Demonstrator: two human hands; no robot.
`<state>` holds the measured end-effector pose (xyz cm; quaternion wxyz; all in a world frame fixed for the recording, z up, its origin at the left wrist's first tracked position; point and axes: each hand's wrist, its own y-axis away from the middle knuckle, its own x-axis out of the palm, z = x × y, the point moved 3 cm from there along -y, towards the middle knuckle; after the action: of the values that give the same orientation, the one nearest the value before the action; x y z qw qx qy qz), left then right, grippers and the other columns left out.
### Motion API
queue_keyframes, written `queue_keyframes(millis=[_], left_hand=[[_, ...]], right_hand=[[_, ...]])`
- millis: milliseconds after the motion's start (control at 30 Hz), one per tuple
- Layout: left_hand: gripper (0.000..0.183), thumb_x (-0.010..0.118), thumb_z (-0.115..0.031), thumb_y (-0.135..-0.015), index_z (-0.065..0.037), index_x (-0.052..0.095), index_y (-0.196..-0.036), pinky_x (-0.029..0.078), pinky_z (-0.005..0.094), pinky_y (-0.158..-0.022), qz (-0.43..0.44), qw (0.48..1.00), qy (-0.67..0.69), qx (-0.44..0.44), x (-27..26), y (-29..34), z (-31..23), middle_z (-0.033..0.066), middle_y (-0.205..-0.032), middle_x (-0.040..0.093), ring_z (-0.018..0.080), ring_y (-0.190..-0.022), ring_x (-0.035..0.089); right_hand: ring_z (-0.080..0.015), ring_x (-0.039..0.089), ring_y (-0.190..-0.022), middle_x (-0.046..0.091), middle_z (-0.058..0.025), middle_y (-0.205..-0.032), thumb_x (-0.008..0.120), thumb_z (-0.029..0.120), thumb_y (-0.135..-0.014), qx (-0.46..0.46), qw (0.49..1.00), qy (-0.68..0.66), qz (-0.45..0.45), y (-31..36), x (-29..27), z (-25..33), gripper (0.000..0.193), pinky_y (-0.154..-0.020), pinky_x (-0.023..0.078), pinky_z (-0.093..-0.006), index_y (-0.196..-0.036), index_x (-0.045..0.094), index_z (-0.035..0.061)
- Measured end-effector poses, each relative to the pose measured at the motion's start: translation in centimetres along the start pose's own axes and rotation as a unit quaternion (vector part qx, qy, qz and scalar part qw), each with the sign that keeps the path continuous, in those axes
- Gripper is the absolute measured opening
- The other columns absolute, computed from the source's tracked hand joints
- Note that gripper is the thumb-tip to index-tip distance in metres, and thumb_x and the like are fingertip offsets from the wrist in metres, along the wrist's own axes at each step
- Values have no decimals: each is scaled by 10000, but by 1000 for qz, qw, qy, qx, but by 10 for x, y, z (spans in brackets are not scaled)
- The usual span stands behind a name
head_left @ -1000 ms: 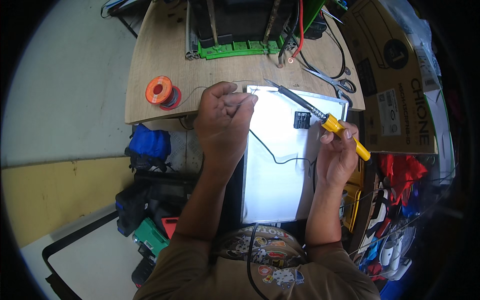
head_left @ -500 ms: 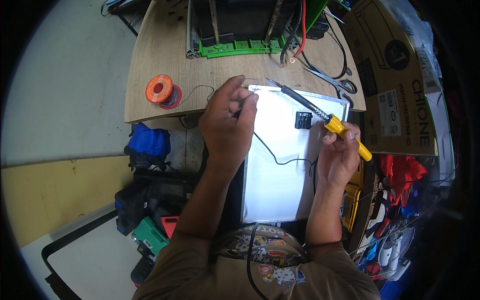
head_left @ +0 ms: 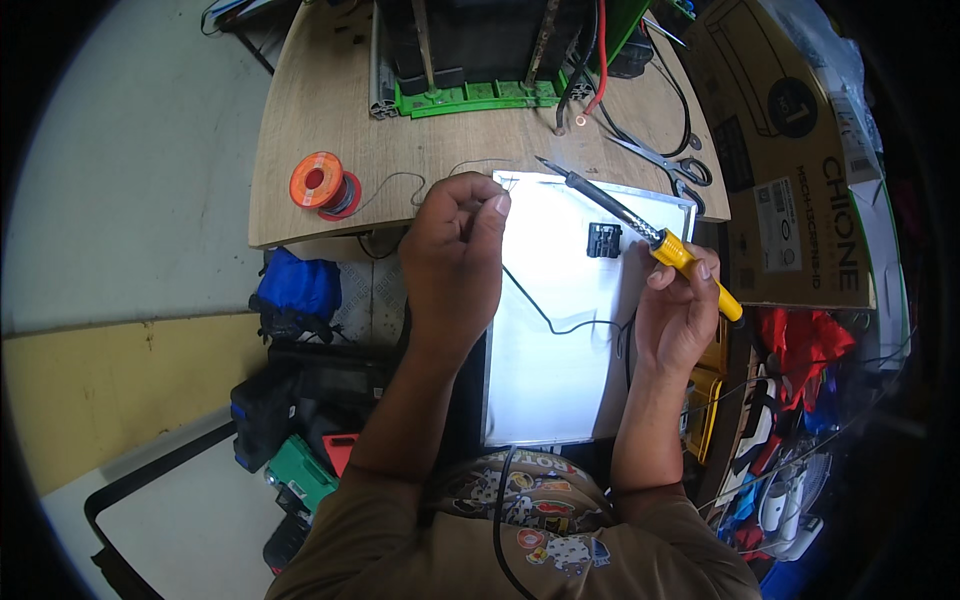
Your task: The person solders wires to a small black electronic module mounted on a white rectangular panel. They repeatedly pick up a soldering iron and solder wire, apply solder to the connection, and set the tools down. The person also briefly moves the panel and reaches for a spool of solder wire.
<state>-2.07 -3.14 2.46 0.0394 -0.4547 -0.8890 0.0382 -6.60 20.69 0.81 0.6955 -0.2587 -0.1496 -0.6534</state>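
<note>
My left hand (head_left: 455, 250) is closed in a pinch near the top left corner of a white board (head_left: 560, 380). Fine bare strands stick out past its thumb, and a thin black wire (head_left: 550, 325) runs from behind the hand across the board. My right hand (head_left: 680, 310) grips the yellow handle of a soldering iron (head_left: 615, 207), its tip pointing up and left, apart from the strands. A small black connector block (head_left: 604, 240) sits on the board between my hands. Thin solder (head_left: 405, 174) trails from an orange-red spool (head_left: 322, 185), passing behind my left fingers.
A black unit with a green base (head_left: 480, 97) stands at the table's back, with red and black cables (head_left: 602, 60) beside it. Scissors (head_left: 665, 160) lie at the right. A large carton (head_left: 800, 180) flanks the table; tool cases (head_left: 300, 470) are on the floor at left.
My left index finger has curled down from its raised position, and the solder's end now shows above the hand. My right hand and the soldering iron have barely moved.
</note>
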Motion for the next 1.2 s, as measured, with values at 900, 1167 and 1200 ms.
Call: queue_keyframes(millis=[900,1167,1200], left_hand=[[159,719,-96,-987,13,713,-1104,437,196,-566,216,963,99,-130,42,56,-26,-15,-763,662,7,-645,548],[140,638,-115,-1038,-11,656,-1131,479,198,-575,192,951,192,-146,44,51,-21,22,-870,679,43,-651,583],[138,627,-118,-1044,-16,648,-1134,483,198,-576,173,944,227,-163,43,49,-20,25,-878,677,48,-657,588]], right_hand=[[-181,683,-978,684,-115,-1026,717,-108,-873,-95,986,130,37,23,45,16,408,-916,546,-318,-1220,578,53],[-133,626,-936,641,-90,-1016,687,-118,-889,-72,991,106,41,26,46,12,394,-831,532,-273,-1224,564,49],[-134,628,-931,642,-90,-1015,688,-113,-893,-76,990,113,40,27,46,10,393,-827,533,-271,-1228,564,51]])
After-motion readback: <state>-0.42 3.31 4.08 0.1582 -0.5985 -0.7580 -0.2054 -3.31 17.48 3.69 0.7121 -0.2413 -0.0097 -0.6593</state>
